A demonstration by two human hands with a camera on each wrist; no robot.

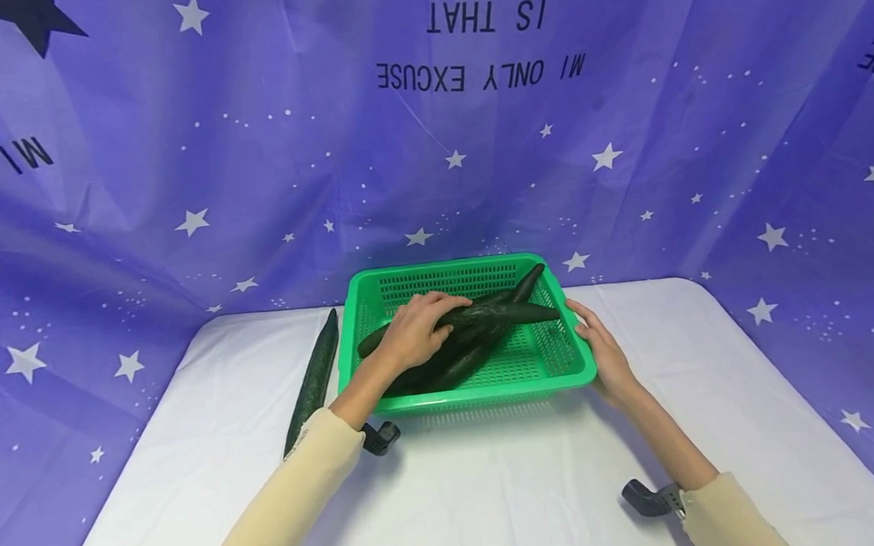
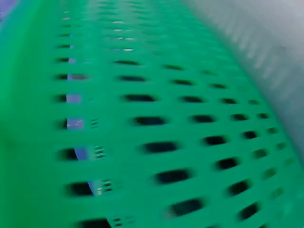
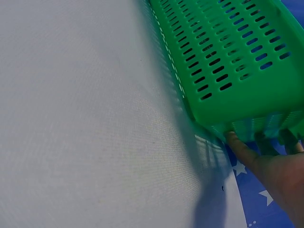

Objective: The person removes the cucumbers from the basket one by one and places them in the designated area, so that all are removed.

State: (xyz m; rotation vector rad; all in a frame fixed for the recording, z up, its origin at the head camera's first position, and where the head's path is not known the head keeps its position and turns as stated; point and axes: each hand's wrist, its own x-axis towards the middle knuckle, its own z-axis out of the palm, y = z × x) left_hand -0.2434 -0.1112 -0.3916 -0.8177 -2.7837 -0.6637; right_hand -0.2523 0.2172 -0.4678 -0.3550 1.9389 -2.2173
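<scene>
The basket (image 1: pixel 475 398) is of bright green colour, and its walls carry a regular pattern of small oblong slots in rows. The cucumbers (image 1: pixel 478 331) inside it are very dark green, almost black, and the cucumber (image 1: pixel 316 381) on the bench (image 1: pixel 495 486) is also dark green. The bench cover is plain white. The curtain (image 1: pixel 371 177) is violet-blue, printed with white stars, white dots, black stars and black capital letters. Both sleeves (image 1: pixel 289 499) are cream.

Left hand (image 1: pixel 415 333) palm down
</scene>
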